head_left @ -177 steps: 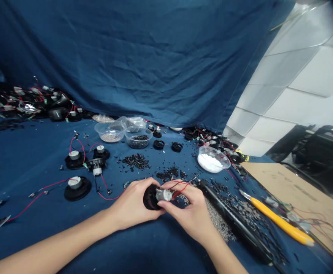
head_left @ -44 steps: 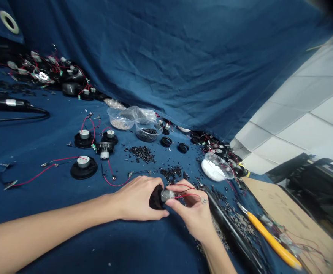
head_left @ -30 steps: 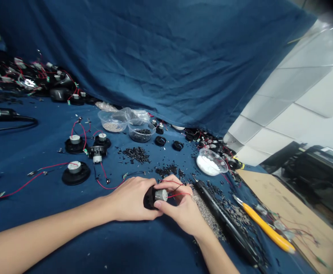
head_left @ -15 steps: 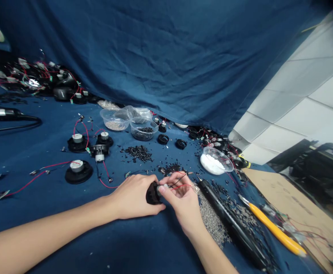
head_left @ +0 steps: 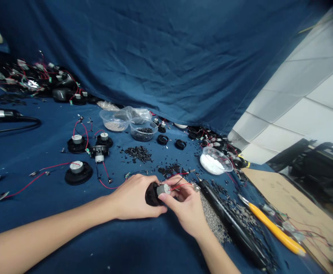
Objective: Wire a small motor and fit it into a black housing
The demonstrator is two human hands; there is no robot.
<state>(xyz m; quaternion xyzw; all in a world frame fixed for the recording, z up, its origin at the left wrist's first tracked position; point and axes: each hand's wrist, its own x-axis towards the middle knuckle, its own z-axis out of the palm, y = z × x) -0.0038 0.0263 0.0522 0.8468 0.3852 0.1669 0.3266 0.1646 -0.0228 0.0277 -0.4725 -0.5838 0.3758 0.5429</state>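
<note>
Near centre, above the tabletop [head_left: 143,243], we see one base [head_left: 151,195] and one motor [head_left: 163,189] held together. Left hand [head_left: 139,196]: grip wrapped round the base. Right hand [head_left: 187,207]: narrow grip, thumb against the motor's near side; at least two red wires [head_left: 185,185] trail to the right past its fingers.

Obstructions: just right of the right hand lies one driver [head_left: 232,224], slanting from near right up toward centre. Silver screws [head_left: 213,217] are spread on its left, between it and the right wrist. Beyond it, farther right, we note one yellow tool [head_left: 277,230], partly over a cardboard sheet [head_left: 286,194].

Counts. Units on the left: four; three sit motor-up [head_left: 76,167], one is tipped with its motor toward the near side [head_left: 99,158]. Black rings, far centre: two [head_left: 162,139]. Black piles between rings and hands: two, a left one [head_left: 139,153] and a right one [head_left: 169,169]. Bowls with readable contents: three; far left, pale bits [head_left: 105,117]; beside it, black screws [head_left: 154,127]; right, white contents [head_left: 227,160]. Heaps of wired parts: two, far left [head_left: 41,80] and far right [head_left: 218,144].
</note>
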